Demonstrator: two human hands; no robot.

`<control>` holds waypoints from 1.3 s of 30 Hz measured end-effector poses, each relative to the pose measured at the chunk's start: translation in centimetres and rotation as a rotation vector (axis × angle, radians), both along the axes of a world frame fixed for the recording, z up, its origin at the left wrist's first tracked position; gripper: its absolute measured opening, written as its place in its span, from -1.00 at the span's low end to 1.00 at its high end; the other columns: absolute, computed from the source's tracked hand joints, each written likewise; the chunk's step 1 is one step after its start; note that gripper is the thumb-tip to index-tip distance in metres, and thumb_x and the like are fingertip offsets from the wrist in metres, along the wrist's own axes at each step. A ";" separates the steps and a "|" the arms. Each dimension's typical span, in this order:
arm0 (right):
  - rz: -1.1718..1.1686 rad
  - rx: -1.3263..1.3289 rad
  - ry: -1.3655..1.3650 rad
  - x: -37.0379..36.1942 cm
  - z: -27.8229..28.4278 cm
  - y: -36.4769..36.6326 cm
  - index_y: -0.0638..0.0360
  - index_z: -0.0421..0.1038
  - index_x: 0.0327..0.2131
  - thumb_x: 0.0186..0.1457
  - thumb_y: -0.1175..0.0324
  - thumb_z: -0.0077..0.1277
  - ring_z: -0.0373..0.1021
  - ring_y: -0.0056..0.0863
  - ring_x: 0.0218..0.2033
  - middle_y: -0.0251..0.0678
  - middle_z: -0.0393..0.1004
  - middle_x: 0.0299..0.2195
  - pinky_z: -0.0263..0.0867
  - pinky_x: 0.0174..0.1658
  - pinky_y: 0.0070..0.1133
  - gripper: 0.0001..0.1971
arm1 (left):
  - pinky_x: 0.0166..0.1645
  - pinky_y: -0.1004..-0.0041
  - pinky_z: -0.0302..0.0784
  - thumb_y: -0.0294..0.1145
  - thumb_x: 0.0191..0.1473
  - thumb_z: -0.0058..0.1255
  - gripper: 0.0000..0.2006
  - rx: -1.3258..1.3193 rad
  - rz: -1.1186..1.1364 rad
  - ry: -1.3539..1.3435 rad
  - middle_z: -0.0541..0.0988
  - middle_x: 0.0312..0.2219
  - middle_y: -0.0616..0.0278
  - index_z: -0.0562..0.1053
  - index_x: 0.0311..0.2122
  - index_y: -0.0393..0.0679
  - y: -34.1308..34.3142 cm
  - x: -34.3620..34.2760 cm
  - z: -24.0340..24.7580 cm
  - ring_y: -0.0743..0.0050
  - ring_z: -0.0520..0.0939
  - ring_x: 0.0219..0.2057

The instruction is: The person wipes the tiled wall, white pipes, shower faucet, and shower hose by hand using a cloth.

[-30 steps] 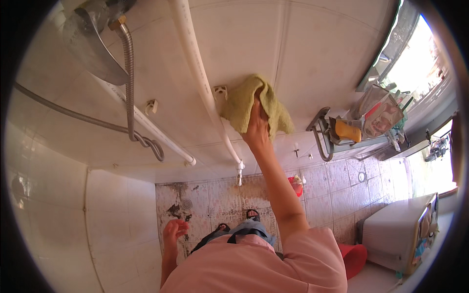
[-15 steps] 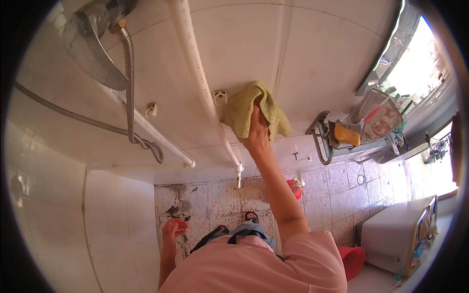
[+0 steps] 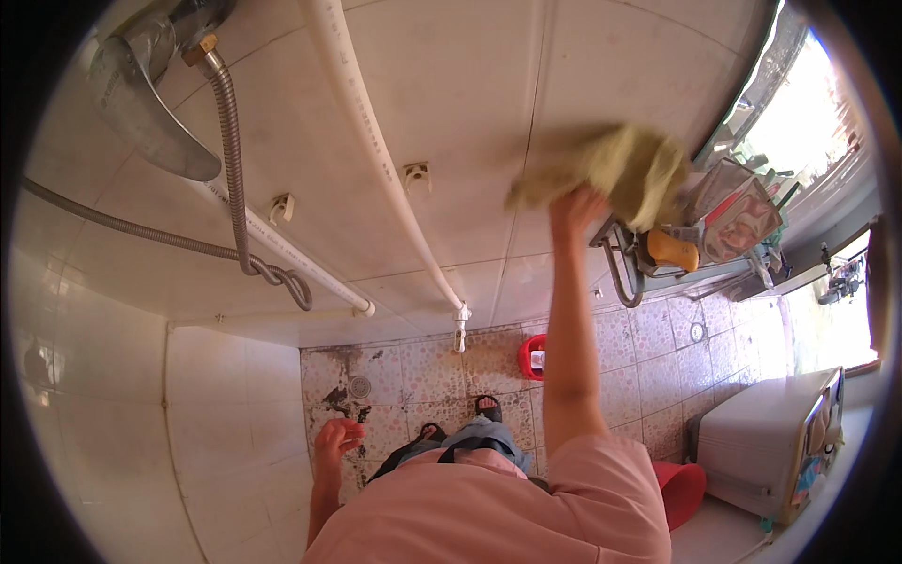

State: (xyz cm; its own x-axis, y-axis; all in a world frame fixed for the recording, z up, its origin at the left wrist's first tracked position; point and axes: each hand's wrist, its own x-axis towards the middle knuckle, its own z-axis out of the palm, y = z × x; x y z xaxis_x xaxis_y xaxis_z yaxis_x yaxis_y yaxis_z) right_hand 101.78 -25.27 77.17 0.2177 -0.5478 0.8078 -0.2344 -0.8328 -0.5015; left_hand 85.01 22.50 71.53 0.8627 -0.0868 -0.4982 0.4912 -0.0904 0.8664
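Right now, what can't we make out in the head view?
Cloth: head view, motion-blurred; contact with wall unclear.
Right hand: head view, fingers mostly hidden by the cloth.
Red container: head view, partly hidden by right forearm.
Tap: head view, top cut off by picture edge.

No lettering stands clear enough to be read with confidence. Small dark print runs lengthwise in broken rows along the white plastic water pipe (image 3: 376, 155) that slants down from eleven o'clock toward the middle of the view. Similar print, smaller and fainter, marks the upper part of the second white plastic pipe (image 3: 301, 257), between nine and ten o'clock. At ten o'clock, the chrome faucet lever (image 3: 141, 113) bears a faint marking, too indistinct to make out.
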 end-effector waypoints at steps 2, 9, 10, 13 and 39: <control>0.107 -0.206 -0.254 0.4 -8.5 1.9 0.28 0.18 -0.13 0.06 0.30 -0.31 0.19 -0.10 -0.19 -0.02 0.27 -0.24 0.11 -0.14 -0.26 -0.67 | -0.29 0.49 0.41 -0.26 0.05 -0.27 -0.76 -0.005 -0.013 -0.001 0.50 -0.43 0.18 0.35 -0.31 -0.19 -0.6 0.3 0.7 0.42 0.53 -0.38; 0.351 0.342 0.242 -2.9 -19.4 12.4 0.29 0.02 0.00 -0.06 0.30 -0.09 0.05 -0.12 -0.01 0.01 0.09 -0.03 -0.02 0.03 -0.35 -0.46 | -0.28 0.46 0.41 -0.27 0.04 -0.29 -0.75 0.029 -0.078 -0.088 0.50 -0.42 0.14 0.35 -0.31 -0.22 -1.7 1.2 2.2 0.38 0.53 -0.38; 0.298 0.200 0.302 -3.1 -19.2 12.2 0.30 0.03 -0.01 -0.07 0.30 -0.09 0.03 -0.10 0.00 0.02 0.08 -0.03 -0.05 0.04 -0.33 -0.46 | -0.28 0.45 0.41 -0.24 0.04 -0.29 -0.73 0.028 -0.072 -0.109 0.50 -0.42 0.13 0.35 -0.32 -0.23 -1.8 1.3 2.4 0.37 0.53 -0.38; 0.327 0.239 0.067 -1.7 -12.2 10.3 0.29 0.06 -0.03 -0.07 0.31 -0.08 0.05 -0.14 -0.01 0.01 0.12 -0.06 -0.03 0.03 -0.33 -0.48 | -0.28 0.44 0.41 -0.18 0.05 -0.31 -0.69 0.008 -0.064 -0.080 0.50 -0.41 0.12 0.34 -0.31 -0.23 -1.6 1.6 2.1 0.35 0.53 -0.38; 0.223 -0.058 -0.377 1.0 24.7 -3.6 0.14 0.25 -0.13 0.04 0.23 -0.16 0.22 -0.28 -0.11 -0.20 0.29 -0.14 0.15 -0.07 -0.42 -0.67 | -0.33 0.36 0.43 -0.01 0.01 -0.29 -0.58 -0.323 -0.441 0.047 0.51 -0.46 0.07 0.37 -0.34 -0.23 -2.0 11.2 -6.6 0.25 0.54 -0.40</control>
State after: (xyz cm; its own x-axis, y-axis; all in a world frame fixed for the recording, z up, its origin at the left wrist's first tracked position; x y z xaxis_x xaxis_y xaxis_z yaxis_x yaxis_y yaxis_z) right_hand 102.76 -28.86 101.86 0.0098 -0.4722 0.8814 0.1444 -0.8716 -0.4685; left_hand 96.22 20.51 64.95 0.6872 -0.5902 -0.4236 0.5057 -0.0299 0.8622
